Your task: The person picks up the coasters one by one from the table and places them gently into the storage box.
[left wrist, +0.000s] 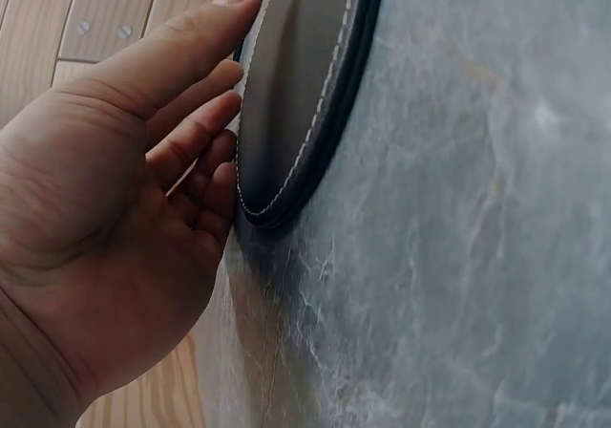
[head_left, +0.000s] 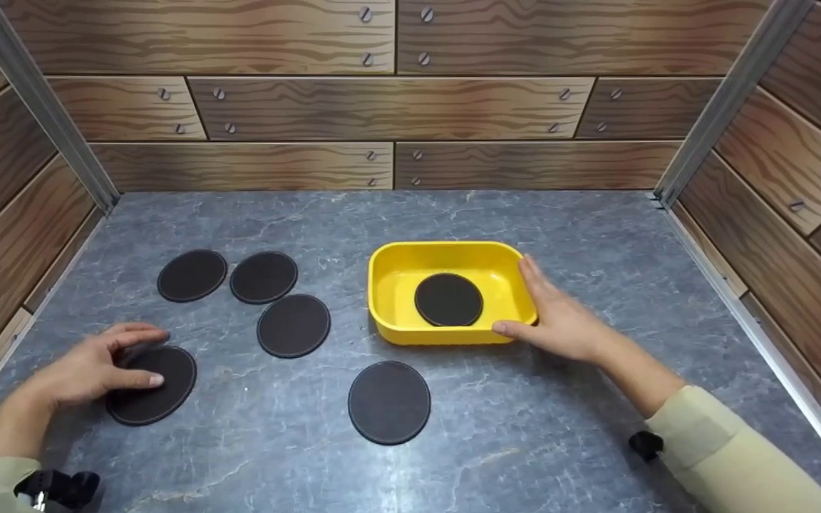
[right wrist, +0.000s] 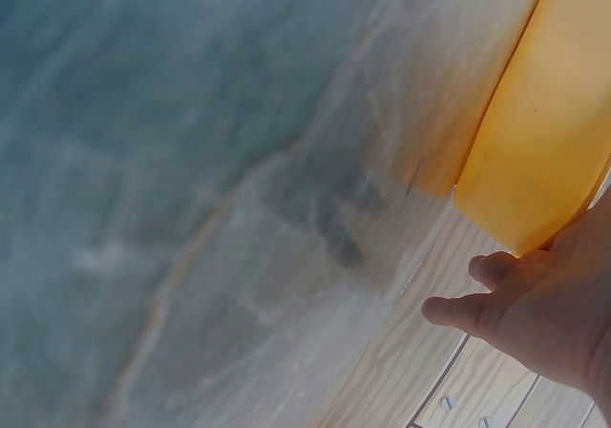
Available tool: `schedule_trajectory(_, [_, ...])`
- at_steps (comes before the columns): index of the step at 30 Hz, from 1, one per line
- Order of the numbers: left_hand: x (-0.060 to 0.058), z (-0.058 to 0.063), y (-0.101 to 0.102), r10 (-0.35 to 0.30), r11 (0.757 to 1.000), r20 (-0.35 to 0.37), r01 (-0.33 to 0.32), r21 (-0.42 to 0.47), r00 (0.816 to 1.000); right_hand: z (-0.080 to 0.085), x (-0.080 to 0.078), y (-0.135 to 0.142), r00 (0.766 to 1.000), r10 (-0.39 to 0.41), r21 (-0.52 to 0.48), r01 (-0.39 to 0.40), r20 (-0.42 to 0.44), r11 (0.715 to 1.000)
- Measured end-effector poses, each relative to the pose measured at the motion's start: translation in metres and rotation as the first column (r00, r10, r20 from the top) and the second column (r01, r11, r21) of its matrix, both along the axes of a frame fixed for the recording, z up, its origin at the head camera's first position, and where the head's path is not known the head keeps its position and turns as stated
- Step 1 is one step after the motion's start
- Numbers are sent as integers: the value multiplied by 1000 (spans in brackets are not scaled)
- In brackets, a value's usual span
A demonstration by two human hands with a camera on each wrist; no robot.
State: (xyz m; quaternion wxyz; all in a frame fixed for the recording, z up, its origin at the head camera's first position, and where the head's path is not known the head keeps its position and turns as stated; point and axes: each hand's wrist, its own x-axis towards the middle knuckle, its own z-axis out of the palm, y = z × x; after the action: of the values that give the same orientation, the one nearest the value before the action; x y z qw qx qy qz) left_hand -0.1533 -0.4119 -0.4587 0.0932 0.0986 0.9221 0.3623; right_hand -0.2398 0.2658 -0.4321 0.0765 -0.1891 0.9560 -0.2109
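The left hand (head_left: 93,367), fingers spread, touches a round black leather-look coaster (head_left: 172,392); the right hand (head_left: 560,324) grips one end of a yellow rectangular plastic container (head_left: 442,336).

I have a tray (head_left: 446,336) at the fingers of the right hand (head_left: 567,324) and a near disc (head_left: 154,404) under the thumb of the left hand (head_left: 93,367).
Behind the left fingers lies a far disc (head_left: 192,276); a second disc (head_left: 264,277) sits just right of it, and a third disc (head_left: 293,325) in front of that one, right of those fingers. In the tray, left of the right fingers, my feed shows a fourth disc (head_left: 448,299). A front disc (head_left: 389,402) lies before the tray, between both hands' fingers.
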Motion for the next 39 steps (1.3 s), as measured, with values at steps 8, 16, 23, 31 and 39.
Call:
schedule_trajectory(8, [4, -3, 3, -11, 1000, -47, 10, -27, 999, -1, -2, 0, 1000, 6, -13, -6, -1, 1000])
schedule_trajectory(16, [5, -5, 4, -1, 999, -63, -1, -35, 998, 1, 0, -1, 1000, 10, -23, -10, -3, 1000])
schedule_trajectory(23, [3, -4, 5, -11, 999, -72, 7, -48, 997, 1, 1, -1, 1000, 0, -20, 0, 9, 1000])
schedule_trajectory(31, [2, -1, 7, -32, 999, -38, 30, -40, 999, 1, 1, -1, 1000, 2, -13, -2, 2, 1000])
schedule_trajectory(39, [2, 3, 8, -41, 998, -37, 39, -52, 998, 0, 1, 0, 1000, 2, -11, -2, 3, 1000])
